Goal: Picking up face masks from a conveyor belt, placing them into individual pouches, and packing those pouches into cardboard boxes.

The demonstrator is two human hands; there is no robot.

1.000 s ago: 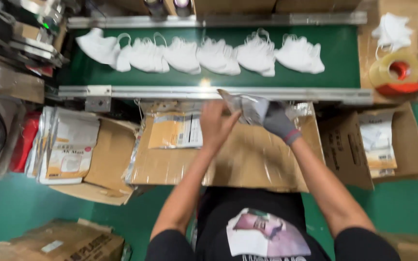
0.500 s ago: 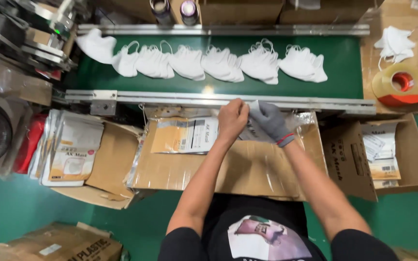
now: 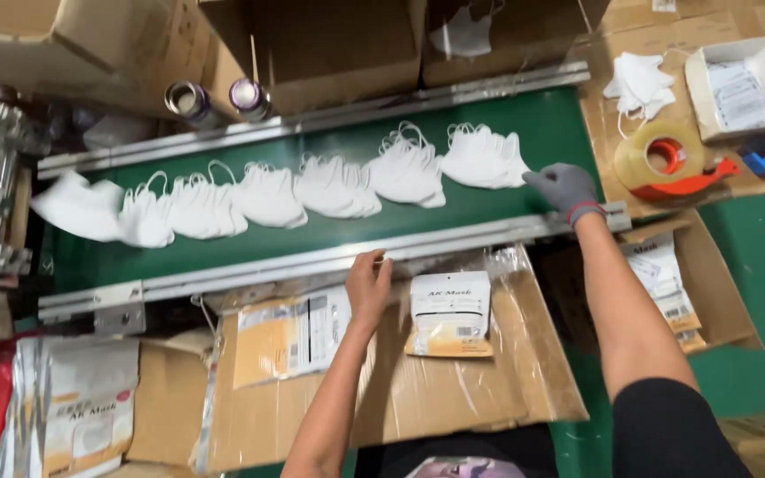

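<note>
Stack of white masks [image 3: 486, 158], soft folded fabric, on the green belt [image 3: 542, 133]; the gloved right hand [image 3: 561, 188] touches its edge, fingers loosely spread, nothing gripped. Left hand [image 3: 368, 285], bare, open, rests at the metal rail [image 3: 312, 264]. Just right of it, a flat sealed mask packet [image 3: 451, 314] on cardboard [image 3: 453, 389].

Bare left grip [image 3: 368, 281], grey knit glove with red cuff on right grip [image 3: 563, 188], black short sleeves
</note>
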